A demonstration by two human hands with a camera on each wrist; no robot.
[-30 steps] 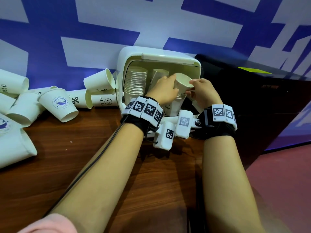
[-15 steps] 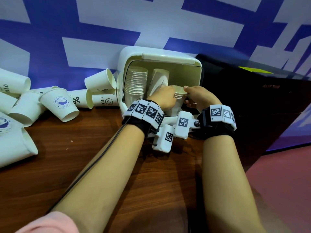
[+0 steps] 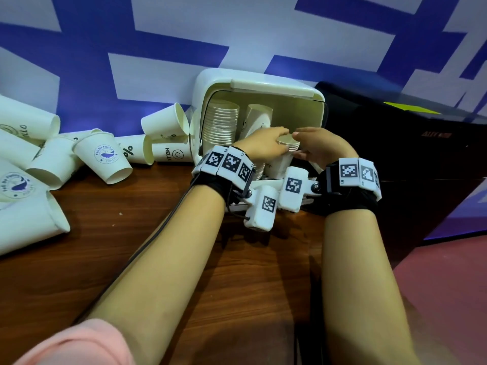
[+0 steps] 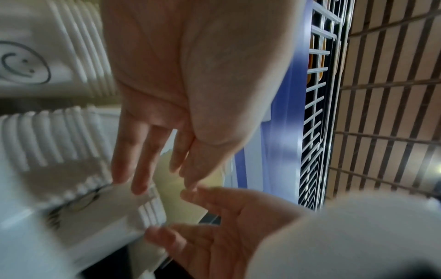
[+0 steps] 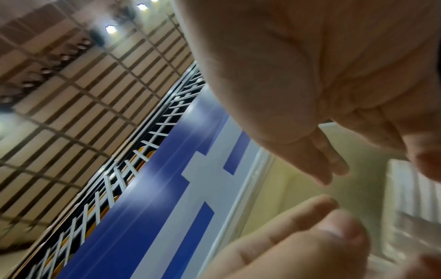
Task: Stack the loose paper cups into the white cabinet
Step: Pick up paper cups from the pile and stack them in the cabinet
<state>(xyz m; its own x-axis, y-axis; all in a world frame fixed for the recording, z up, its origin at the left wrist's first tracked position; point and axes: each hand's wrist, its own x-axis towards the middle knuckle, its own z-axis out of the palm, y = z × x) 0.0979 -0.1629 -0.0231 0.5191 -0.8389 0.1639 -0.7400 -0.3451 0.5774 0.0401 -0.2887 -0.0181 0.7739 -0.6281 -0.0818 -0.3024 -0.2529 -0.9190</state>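
The white cabinet [image 3: 259, 85] stands open against the wall with two stacks of upturned paper cups [image 3: 220, 122] at its back. A shorter front stack [image 3: 278, 164] carries the newest paper cup [image 3: 288, 143] on top. My left hand [image 3: 263, 147] lies over that cup from the left; in the left wrist view its fingers [image 4: 140, 181] are straight and touch the cup [image 4: 176, 198]. From the right, my right hand [image 3: 313, 146] pinches the cup, thumb on its base and fingers on its side. Several loose cups [image 3: 105, 156] lie tumbled on the table at the left.
The brown wooden table [image 3: 158, 259] runs to the blue and white wall. A black box [image 3: 395, 133] stands right of the cabinet. A loose cup [image 3: 166, 125] leans near the cabinet's left side. Red floor [image 3: 448, 285] shows beyond the table's right edge.
Both hands have lowered the cup from up in the cabinet's mouth onto the front stack. The left hand's fingers have straightened over it.
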